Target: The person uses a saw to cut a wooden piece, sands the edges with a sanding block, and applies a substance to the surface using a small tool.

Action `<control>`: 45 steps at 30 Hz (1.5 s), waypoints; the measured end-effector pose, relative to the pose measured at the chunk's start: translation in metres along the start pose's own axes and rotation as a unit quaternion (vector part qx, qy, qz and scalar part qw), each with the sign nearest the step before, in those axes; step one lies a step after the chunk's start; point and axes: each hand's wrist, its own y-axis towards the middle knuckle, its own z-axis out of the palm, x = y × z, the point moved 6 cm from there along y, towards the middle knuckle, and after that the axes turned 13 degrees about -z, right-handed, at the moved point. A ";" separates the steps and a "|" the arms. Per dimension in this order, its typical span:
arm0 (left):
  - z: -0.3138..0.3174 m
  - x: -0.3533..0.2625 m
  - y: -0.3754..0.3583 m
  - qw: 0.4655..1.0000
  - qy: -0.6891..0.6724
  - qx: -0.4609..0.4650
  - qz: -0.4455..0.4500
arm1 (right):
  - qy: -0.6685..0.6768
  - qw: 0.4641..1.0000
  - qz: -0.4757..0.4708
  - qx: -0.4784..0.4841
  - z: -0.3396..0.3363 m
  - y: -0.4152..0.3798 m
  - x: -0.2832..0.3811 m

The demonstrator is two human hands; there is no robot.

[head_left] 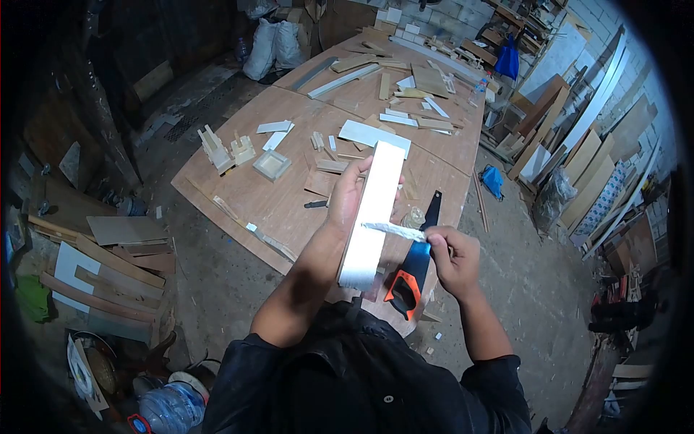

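A long pale wooden board (374, 210), bright under the light, is held tilted above the table. My left hand (347, 195) grips it from its left side, with the fingers partly hidden behind it. In my right hand (454, 259) is a thin whitish stick (395, 230), pinched between thumb and fingers, its far end against or just over the board's face. Below and right of the board, a handsaw (410, 278) with an orange and black handle lies on the table. A small round clear object (413, 217) is beside the blade.
The large wooden table (289, 145) carries a square wooden frame (272, 166), small wooden assemblies (217, 150) and scattered offcuts (426, 81). Boards (589, 166) lean on the right wall. Planks (108, 289) and a large water bottle (170, 406) are at the lower left.
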 end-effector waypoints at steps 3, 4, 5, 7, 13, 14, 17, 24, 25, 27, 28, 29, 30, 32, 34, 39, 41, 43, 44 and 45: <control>-0.009 -0.004 0.001 1.000 0.002 -0.017 -0.002 | 0.094 0.979 -0.077 0.162 0.012 -0.002 0.021; -0.011 -0.006 0.002 0.999 0.005 -0.032 -0.002 | 0.082 0.972 -0.065 0.210 0.020 -0.003 0.023; -0.012 -0.008 0.001 0.999 0.005 -0.031 -0.007 | 0.080 0.973 -0.061 0.207 0.027 -0.003 0.021; -0.007 -0.012 0.003 0.999 0.004 0.030 -0.019 | 0.006 0.993 -0.095 0.064 0.025 0.004 0.010; -0.010 -0.024 0.009 0.998 -0.010 -0.045 -0.034 | -0.047 0.998 0.031 -0.001 0.015 0.023 0.004; -0.014 -0.027 0.013 0.999 0.008 -0.032 -0.033 | -0.012 0.998 -0.036 0.052 0.024 0.022 0.015; -0.019 -0.027 0.020 0.997 0.016 0.042 -0.059 | 0.006 0.990 -0.100 0.099 0.036 0.027 0.021; -0.018 -0.032 0.022 0.991 -0.021 -0.071 -0.110 | -0.006 0.996 0.089 -0.015 0.018 0.027 -0.016; -0.025 -0.030 0.028 0.992 -0.011 -0.018 -0.122 | -0.009 0.996 0.092 -0.016 0.022 0.029 -0.010; -0.034 -0.027 0.033 0.989 -0.002 0.039 -0.141 | -0.008 0.996 0.014 0.092 0.043 0.036 0.013; -0.031 -0.026 0.034 0.983 -0.017 0.094 -0.158 | -0.011 0.998 0.013 0.061 0.044 0.032 0.002; -0.027 -0.024 0.034 0.973 -0.032 0.149 -0.174 | -0.016 0.998 0.018 0.057 0.044 0.032 -0.007; -0.025 -0.022 0.034 0.971 -0.033 0.153 -0.180 | -0.035 0.996 0.086 -0.004 0.034 0.032 -0.022; -0.031 -0.024 0.033 0.988 -0.021 0.063 -0.136 | -0.002 0.978 0.170 -0.119 0.022 0.031 -0.035; -0.017 -0.031 0.022 0.992 -0.005 0.015 -0.124 | 0.006 0.986 0.149 -0.077 0.024 0.024 -0.029; -0.030 -0.023 0.026 0.965 -0.032 0.189 -0.181 | -0.041 0.996 0.082 0.018 0.052 0.023 0.002; -0.036 -0.025 0.024 0.988 0.011 0.053 -0.146 | -0.074 0.992 0.097 -0.014 0.046 0.019 -0.002; -0.032 -0.025 0.022 0.987 0.034 0.053 -0.145 | -0.092 0.983 0.139 -0.079 0.034 0.017 -0.005; -0.030 -0.023 0.021 0.987 0.022 0.061 -0.146 | -0.097 0.984 0.112 -0.097 0.032 0.017 -0.002; -0.028 -0.022 0.021 0.987 0.010 0.068 -0.148 | -0.100 0.983 0.111 -0.102 0.030 0.016 0.000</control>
